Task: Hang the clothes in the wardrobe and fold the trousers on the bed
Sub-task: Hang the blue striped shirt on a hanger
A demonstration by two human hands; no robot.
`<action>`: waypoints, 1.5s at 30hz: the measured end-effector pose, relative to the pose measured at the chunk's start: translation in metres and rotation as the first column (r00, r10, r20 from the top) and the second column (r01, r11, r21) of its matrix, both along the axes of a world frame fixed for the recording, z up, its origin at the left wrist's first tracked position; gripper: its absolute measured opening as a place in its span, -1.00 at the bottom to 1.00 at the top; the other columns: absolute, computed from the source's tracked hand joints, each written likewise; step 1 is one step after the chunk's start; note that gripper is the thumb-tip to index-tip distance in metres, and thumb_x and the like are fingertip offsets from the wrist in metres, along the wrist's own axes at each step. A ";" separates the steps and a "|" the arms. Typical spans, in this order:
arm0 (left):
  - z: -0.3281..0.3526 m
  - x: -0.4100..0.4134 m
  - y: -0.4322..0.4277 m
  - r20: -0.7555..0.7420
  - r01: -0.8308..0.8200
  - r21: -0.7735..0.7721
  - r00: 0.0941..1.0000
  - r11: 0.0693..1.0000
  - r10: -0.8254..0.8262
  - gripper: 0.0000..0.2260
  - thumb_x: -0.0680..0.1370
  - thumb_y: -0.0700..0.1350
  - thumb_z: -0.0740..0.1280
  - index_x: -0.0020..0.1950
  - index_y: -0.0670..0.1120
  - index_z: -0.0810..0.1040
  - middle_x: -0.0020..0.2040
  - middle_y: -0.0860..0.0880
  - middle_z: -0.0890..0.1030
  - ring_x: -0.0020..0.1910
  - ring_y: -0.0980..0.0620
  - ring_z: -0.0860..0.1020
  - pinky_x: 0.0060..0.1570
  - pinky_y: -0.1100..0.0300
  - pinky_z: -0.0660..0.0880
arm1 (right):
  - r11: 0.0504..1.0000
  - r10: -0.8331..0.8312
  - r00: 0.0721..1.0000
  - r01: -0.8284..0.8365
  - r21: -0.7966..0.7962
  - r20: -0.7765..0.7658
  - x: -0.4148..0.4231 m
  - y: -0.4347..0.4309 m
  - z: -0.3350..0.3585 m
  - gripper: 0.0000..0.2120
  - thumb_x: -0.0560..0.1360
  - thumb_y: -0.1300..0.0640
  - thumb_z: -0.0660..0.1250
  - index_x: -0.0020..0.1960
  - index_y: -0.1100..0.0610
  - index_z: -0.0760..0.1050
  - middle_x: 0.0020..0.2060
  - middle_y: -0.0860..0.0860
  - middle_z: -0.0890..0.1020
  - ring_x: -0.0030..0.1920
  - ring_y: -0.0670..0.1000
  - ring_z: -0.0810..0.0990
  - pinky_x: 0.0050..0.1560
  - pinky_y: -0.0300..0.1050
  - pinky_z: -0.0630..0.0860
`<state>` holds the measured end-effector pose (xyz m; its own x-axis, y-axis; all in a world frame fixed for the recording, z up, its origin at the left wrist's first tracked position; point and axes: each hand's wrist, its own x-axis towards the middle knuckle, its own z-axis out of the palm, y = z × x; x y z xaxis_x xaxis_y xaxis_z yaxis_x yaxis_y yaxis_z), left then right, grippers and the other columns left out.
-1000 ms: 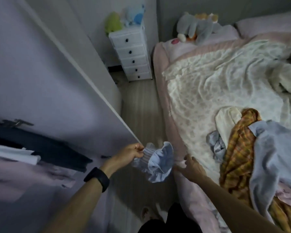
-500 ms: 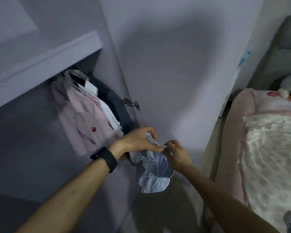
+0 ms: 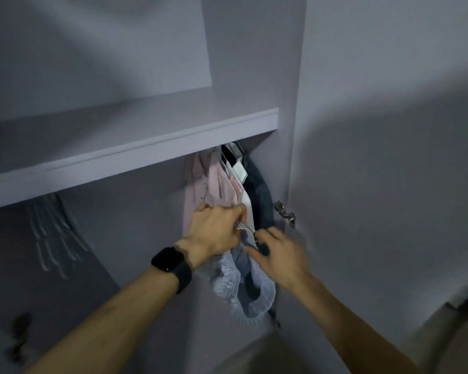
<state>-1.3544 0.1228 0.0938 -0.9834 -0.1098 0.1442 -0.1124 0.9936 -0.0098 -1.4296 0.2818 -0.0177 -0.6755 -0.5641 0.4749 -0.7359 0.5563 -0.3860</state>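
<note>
A light blue striped garment [image 3: 241, 290] hangs bunched between my hands in front of the open wardrobe [image 3: 135, 147]. My left hand [image 3: 216, 230], with a black watch on the wrist, grips its top edge. My right hand [image 3: 274, 252] pinches the fabric just beside it; this hand is blurred. Behind them, pink, white and dark clothes [image 3: 227, 184] hang under the wardrobe shelf at its right end. The bed and the trousers are out of view.
The open wardrobe door [image 3: 389, 184] stands to the right, with a metal hinge [image 3: 284, 213] close to my hands. Several empty hangers [image 3: 52, 233] hang at the left under the shelf. A strip of floor shows at the bottom right.
My view has swung from the bed up to the wardrobe. Both hands rose with the blue garment toward the hanging clothes, and my right hand took hold of it.
</note>
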 end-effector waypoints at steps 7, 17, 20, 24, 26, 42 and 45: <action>0.021 0.045 -0.036 -0.128 -0.330 -0.094 0.940 0.939 0.317 -0.82 0.60 0.06 0.29 0.15 0.03 0.55 0.26 0.03 0.47 0.22 -0.12 0.49 0.06 -0.02 0.44 | 0.954 -0.030 1.000 0.028 0.299 0.004 -0.043 -0.017 0.019 -0.82 0.56 -0.01 0.29 0.10 0.05 0.43 0.02 0.02 0.57 -0.05 0.20 0.64 -0.26 -0.07 0.37; -0.015 0.150 -0.084 -0.003 -0.746 0.074 0.664 0.662 0.748 -0.81 0.64 0.13 0.20 0.02 0.04 0.46 -0.01 -0.08 0.60 -0.04 -0.21 0.58 -0.12 0.02 0.43 | 0.893 -0.043 0.857 -0.197 0.404 0.514 -0.053 -0.035 0.079 -0.83 0.43 0.01 0.30 -0.22 0.10 0.53 -0.30 -0.01 0.70 -0.31 0.04 0.66 -0.36 -0.18 0.49; -0.020 0.161 -0.092 -0.002 -0.793 0.183 0.590 0.581 0.807 -0.77 0.64 0.14 0.18 0.07 0.00 0.46 -0.09 -0.08 0.55 -0.09 -0.22 0.58 -0.13 0.01 0.47 | 0.957 0.028 0.773 -0.204 0.207 0.634 -0.043 -0.050 0.096 -0.88 0.48 0.14 0.32 -0.06 0.07 0.63 -0.39 -0.04 0.70 -0.40 -0.07 0.64 -0.43 -0.25 0.48; -0.028 0.156 -0.093 0.043 -0.615 0.692 0.558 0.378 0.828 -0.85 0.65 -0.05 0.22 0.04 -0.12 0.50 -0.10 -0.15 0.64 -0.35 -0.02 0.59 -0.36 0.17 0.54 | 0.921 0.057 0.875 -0.232 0.313 0.480 -0.027 -0.061 0.090 -0.79 0.48 0.00 0.32 0.09 -0.08 0.62 -0.07 -0.06 0.70 -0.14 0.03 0.69 -0.17 -0.10 0.63; -0.032 0.150 -0.091 0.062 -0.481 0.819 0.615 0.312 0.786 -0.87 0.63 -0.08 0.29 0.04 -0.13 0.52 -0.11 -0.16 0.64 -0.31 -0.06 0.63 -0.28 0.05 0.65 | 0.796 0.079 0.954 -0.236 0.557 0.291 -0.010 -0.065 0.075 -0.68 0.48 -0.27 0.35 0.13 -0.11 0.55 0.15 -0.08 0.49 0.07 0.08 0.59 -0.02 -0.04 0.56; -0.023 0.151 -0.106 -0.001 -0.505 0.489 0.815 0.711 0.580 -0.95 0.52 -0.02 0.35 -0.08 0.13 0.52 -0.08 0.02 0.65 -0.03 -0.10 0.61 -0.06 0.04 0.57 | 0.805 0.360 0.839 -0.500 0.319 0.408 0.109 -0.150 -0.026 -0.44 0.45 -0.46 0.16 -0.04 0.03 0.50 -0.09 0.01 0.66 -0.10 0.10 0.64 -0.11 0.07 0.62; -0.027 0.175 -0.128 0.010 -0.573 0.267 0.806 0.775 0.592 -0.80 0.53 -0.11 0.28 0.09 0.15 0.51 0.14 0.01 0.59 0.07 -0.15 0.59 -0.02 -0.02 0.57 | 0.815 0.332 0.868 -0.461 0.351 0.369 0.092 -0.155 -0.021 -0.75 0.61 -0.11 0.18 0.02 0.07 0.43 -0.09 0.14 0.64 -0.09 0.21 0.64 -0.11 0.09 0.61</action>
<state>-1.1794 -0.0050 0.0669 -0.7076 -0.6994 0.1002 -0.6612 0.7055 0.2552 -1.3379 0.1264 -0.0386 -0.4138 -0.9095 -0.0386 -0.8244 0.3924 -0.4080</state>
